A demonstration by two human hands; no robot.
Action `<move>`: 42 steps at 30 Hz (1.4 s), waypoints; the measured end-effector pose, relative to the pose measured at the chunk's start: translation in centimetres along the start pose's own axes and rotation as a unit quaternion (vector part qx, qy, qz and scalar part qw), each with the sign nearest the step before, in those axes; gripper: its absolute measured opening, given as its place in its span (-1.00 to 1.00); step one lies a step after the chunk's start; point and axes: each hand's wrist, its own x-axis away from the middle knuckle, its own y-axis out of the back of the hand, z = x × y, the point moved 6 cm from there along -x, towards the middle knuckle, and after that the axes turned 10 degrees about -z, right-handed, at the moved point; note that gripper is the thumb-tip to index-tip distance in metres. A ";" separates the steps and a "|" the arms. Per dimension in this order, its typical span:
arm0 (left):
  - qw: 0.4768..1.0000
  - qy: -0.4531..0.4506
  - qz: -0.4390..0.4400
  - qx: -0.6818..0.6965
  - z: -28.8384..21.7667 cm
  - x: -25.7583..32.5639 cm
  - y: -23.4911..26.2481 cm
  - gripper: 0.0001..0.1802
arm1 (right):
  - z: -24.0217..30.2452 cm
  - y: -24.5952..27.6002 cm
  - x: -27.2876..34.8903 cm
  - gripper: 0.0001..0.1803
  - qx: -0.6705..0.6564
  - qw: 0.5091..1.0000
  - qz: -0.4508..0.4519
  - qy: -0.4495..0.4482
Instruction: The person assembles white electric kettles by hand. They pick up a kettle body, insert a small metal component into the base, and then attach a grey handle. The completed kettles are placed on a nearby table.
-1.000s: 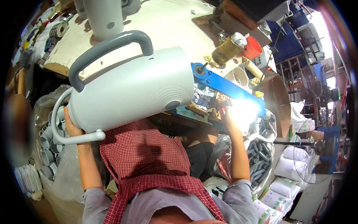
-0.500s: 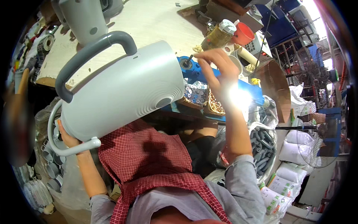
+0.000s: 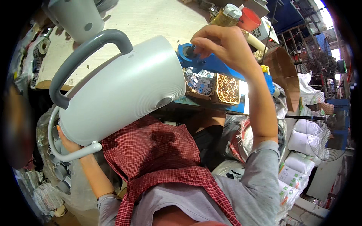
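Up and inward since a moment ago: right hand (image 3: 222, 47) now higher over the bench, fingers pinched narrow on the dark knob at the end of the blue tool (image 3: 211, 64); whether anything small sits between the fingertips, cannot tell. White housing (image 3: 124, 96) swung nearer and larger too, grey handle (image 3: 81, 56) arching over its top.

Left hand (image 3: 69, 145) down at the housing's lower rim, cupped under it and bearing its weight, mostly hidden behind the shell and the white hoop (image 3: 75, 152) that curves round the base; only a few fingers showing. Housing tilted, narrow ribbed end with its dark vent close beside the blue tool, barely a gap between them.

Just below the tool, two open boxes side by side: silver washers (image 3: 200, 81) and brown screws (image 3: 228, 88), both partly shaded by the right forearm. Bench edge (image 3: 49, 81) running left of the housing, pale top bare behind the handle. Red checked apron (image 3: 151, 154) filling the room beneath. Second grey housing (image 3: 77, 17) cut off at the upper edge. Yellowish bottle (image 3: 226, 15) and red cup (image 3: 250, 19) behind the right hand, half covered. Right rim crowded with white sacks (image 3: 301, 139), bent and blurred by the lens.
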 end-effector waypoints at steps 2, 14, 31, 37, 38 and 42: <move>1.000 0.007 -0.005 -0.007 -0.3 0.8 -0.9 -0.43 | 0.4 -0.1 0.0 -0.82 0.019 1.000 -0.004 0.007; 0.999 -0.010 -0.034 -0.012 -1.4 2.4 -1.0 -0.43 | -0.5 -0.1 5.3 -0.82 0.026 0.977 -0.201 0.059; 1.000 -0.012 -0.025 -0.011 -1.6 1.8 0.2 -0.39 | -12.5 -6.7 12.6 -0.94 0.227 0.973 -0.012 -0.032; 0.998 0.054 -0.013 0.017 -1.5 2.4 -0.4 -0.42 | 0.9 -0.6 9.0 -0.77 0.143 0.922 -0.285 0.219; 0.999 0.045 -0.013 0.017 -1.1 1.6 0.0 -0.43 | 2.1 0.0 7.7 -0.78 0.174 0.900 -0.318 0.241; 0.998 0.053 -0.010 0.042 -0.7 1.4 -1.3 -0.43 | 2.4 0.4 4.1 -0.80 0.217 0.856 -0.337 0.328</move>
